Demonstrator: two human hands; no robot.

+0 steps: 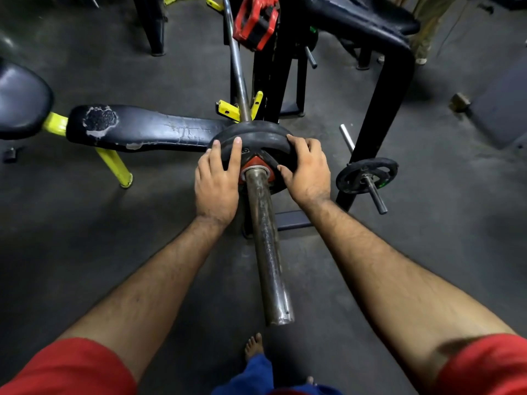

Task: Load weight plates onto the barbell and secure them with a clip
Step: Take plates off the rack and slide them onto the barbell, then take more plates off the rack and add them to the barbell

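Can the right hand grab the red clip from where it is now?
Probably not yet. The right hand is pressed on the plate, and the red clip hangs well beyond it on the rack. Nothing blocks the path, but the hand must let go first.

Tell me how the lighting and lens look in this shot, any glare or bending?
Head view: dim and uneven, floor corners falling dark; mild glare along the barbell sleeve and thin bar; wide-angle lens bows the forearms outward; both hands and the plate stay sharp.

Dim gym lighting, dark murky floor, soft shadows, wide-angle bending at the edges, slight blur in corners
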